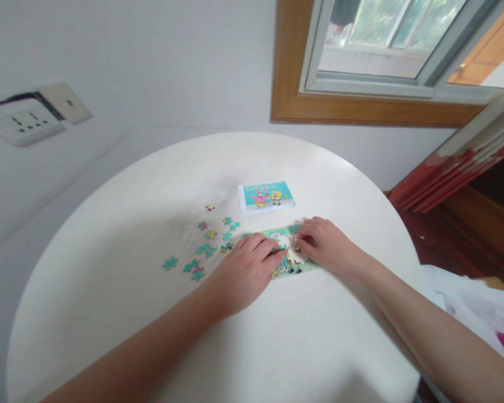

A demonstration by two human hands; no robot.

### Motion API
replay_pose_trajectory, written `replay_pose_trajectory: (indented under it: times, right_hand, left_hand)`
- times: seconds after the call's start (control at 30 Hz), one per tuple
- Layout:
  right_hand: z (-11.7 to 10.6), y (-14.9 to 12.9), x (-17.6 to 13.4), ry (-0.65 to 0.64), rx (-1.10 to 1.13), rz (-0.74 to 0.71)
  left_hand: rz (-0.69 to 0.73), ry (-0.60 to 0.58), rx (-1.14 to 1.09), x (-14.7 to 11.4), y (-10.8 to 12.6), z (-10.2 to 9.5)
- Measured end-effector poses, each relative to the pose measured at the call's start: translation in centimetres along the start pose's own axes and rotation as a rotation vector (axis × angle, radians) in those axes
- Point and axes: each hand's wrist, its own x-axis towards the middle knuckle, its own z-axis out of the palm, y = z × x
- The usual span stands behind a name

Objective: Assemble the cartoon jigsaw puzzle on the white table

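A green jigsaw puzzle (280,270), partly put together, lies on the round white table. My left hand (252,268) rests across its left part, fingers stretched out and the thumb reaching toward a white gap in the middle. My right hand (325,243) is at the puzzle's right side, thumb and forefinger pinched on a small puzzle piece (296,246) at the edge of the gap. Part of the puzzle is hidden under both hands. Left of my left hand lie several loose puzzle pieces, among them a teal piece (170,263) and a yellow one (210,234).
Beyond the puzzle lies a picture card (269,197) with a pink and a yellow cartoon figure. The table (109,313) stands near a wall with a socket (25,122) and a wood-framed window (292,67). A red curtain (441,176) hangs at right, above white plastic (462,296).
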Motion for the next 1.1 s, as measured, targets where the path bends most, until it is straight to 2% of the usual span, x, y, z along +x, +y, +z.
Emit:
replay_pose_trajectory:
  times: [0.9, 1.0, 1.1]
  right_hand:
    - [0.35, -0.62, -0.17, -0.001, -0.061, 0.058]
    - [0.27, -0.5, -0.16, 0.034, 0.014, 0.046]
    - [0.11, -0.73, -0.15, 0.093, 0.192, -0.002]
  left_hand:
    - [-0.007, -0.02, -0.01, 0.07, 0.02, -0.15]
    - [-0.005, 0.0, -0.033, -0.06, -0.06, -0.05]
    - [-0.023, 0.049, -0.087, -0.18, -0.19, 0.12]
